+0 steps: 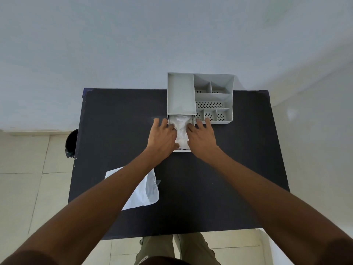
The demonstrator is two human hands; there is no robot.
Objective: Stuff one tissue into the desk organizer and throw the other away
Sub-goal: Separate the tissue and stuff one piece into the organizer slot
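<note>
Both hands in the drawer, tissue no. 1 going in!

L hand (163, 137) & R hand (202, 137) flank the crumpled tissue (180, 131), fingers spread, pressing it into the open drawer (182, 150) of the desk organizer (200, 96) at the tabletop (219, 178) far edge. Drawer's long axis runs toward the person; shutting it looks like a straight push away. Second tissue (147, 192) lies flat near the left edge, under the L forearm, so L hand's nearer. Bin (71, 142) sits on the floor just off that left edge. Near-right tabletop is bare, plenty of room.
</note>
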